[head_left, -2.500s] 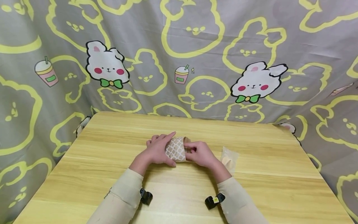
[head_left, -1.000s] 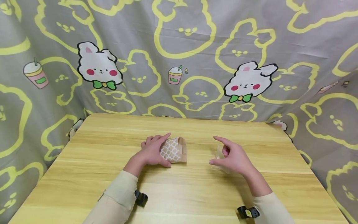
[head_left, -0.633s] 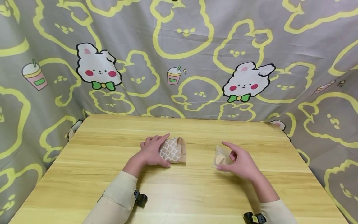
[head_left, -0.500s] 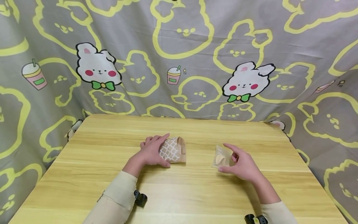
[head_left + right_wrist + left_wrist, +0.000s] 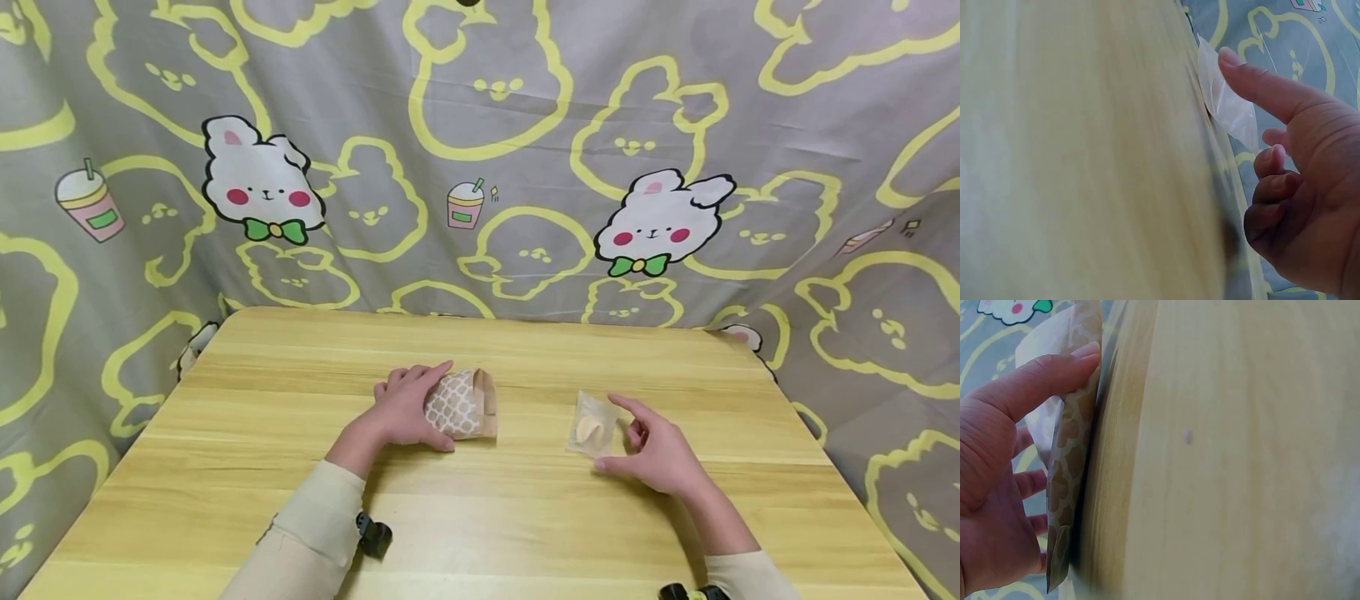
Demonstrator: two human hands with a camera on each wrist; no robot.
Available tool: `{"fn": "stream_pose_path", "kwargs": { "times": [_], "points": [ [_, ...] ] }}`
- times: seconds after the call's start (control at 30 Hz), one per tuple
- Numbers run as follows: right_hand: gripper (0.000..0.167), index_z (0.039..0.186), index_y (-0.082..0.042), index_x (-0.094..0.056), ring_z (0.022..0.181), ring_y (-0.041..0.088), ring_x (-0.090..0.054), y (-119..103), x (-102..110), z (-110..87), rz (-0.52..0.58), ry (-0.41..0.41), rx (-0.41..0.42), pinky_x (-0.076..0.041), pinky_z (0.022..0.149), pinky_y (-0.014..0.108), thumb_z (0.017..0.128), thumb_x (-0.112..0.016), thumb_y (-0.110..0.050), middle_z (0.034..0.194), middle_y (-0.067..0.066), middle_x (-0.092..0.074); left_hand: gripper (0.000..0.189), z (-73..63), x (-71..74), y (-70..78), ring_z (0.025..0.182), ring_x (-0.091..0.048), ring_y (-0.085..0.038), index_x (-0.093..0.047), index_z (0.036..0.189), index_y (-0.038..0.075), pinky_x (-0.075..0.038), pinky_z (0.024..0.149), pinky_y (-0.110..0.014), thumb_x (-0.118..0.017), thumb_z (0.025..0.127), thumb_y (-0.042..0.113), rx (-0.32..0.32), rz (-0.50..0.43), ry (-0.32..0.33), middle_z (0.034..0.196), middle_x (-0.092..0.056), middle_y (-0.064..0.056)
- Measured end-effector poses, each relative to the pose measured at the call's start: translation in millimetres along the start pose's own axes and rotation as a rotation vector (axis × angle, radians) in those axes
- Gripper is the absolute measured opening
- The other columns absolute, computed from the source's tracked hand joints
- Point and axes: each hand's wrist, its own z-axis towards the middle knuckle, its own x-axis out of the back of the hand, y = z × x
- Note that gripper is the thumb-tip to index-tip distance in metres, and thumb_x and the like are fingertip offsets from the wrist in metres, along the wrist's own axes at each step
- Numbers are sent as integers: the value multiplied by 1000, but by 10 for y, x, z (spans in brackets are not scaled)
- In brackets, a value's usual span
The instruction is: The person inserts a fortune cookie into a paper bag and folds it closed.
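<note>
A brown paper bag [image 5: 457,406] with a white lattice print lies flat on the table, its folded mouth toward the right. My left hand [image 5: 406,408] grips its left end, thumb on the near edge, fingers at the far side. In the left wrist view, the thumb [image 5: 1054,375] presses the bag's edge. Further right lies a small clear plastic packet [image 5: 592,427] with a beige folded piece inside. At its right side is my right hand [image 5: 654,446], thumb and index finger spread apart, the other fingers curled. The right wrist view shows the thumb [image 5: 1266,87] overlapping the packet.
The wooden table [image 5: 480,517] has its far edge against a grey curtain [image 5: 525,179] with yellow outlines and cartoon rabbits. Black wrist cameras sit on both forearms, the left camera [image 5: 373,535] close over the tabletop.
My right hand has come out of the bag's mouth and moved right to the packet, then drawn slightly back toward its right side. The left hand keeps its hold on the bag.
</note>
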Motion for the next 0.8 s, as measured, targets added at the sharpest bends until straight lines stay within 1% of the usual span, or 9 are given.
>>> {"fn": "stream_pose_path", "kwargs": {
  "times": [0.13,0.37,0.63,0.8],
  "points": [
    [101,146,-13,-49,64,15,-43,46,-13,-4,-4,0,13,-38,59,28,61,-97,-38,75,3,-46,122,-7,-1,8,132,-29,-40,-33,158,24,-22,98,-62,-96,57,46,1,7,-1,149,-41,-10],
    [103,146,-10,-49,64,15,-43,63,-5,-1,-9,-5,17,-38,61,29,60,-97,-40,75,4,-47,122,-2,-3,14,132,-28,-41,-33,158,24,-21,99,-63,-96,56,46,7,7,-1,148,-41,-10],
    [106,148,-11,-46,64,14,-44,86,-8,13,-47,-36,24,-38,65,30,60,-97,-41,75,2,-47,121,-11,-9,19,133,-27,-40,-32,158,25,-21,100,-62,-95,57,47,13,9,-5,149,-41,-9],
    [106,148,-9,-43,65,14,-44,50,3,5,-73,-50,2,-38,67,32,62,-96,-42,76,2,-47,121,-19,-5,28,133,-27,-41,-33,158,25,-21,99,-62,-95,57,47,11,9,-2,149,-41,-10]
  ]
}}
